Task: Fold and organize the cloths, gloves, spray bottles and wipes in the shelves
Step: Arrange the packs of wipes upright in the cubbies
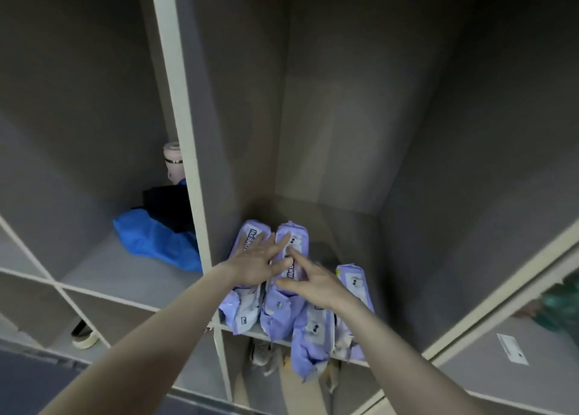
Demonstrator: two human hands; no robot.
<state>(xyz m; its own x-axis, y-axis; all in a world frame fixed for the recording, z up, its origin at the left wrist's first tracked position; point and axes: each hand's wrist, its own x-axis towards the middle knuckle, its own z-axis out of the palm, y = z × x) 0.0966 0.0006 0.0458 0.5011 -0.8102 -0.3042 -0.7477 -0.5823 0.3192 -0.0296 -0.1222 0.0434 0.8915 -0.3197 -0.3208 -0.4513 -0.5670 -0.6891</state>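
We see a pale flask [173, 160] standing in the left compartment, a tape roll [84, 339] in the cubby below, and a white label [512, 349] lower right

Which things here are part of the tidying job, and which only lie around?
Job:
- purple wipe packs, middle compartment
- left hand and right hand, flat on them
- blue cloth, left compartment

Lying about:
- pale flask
- tape roll
- white label
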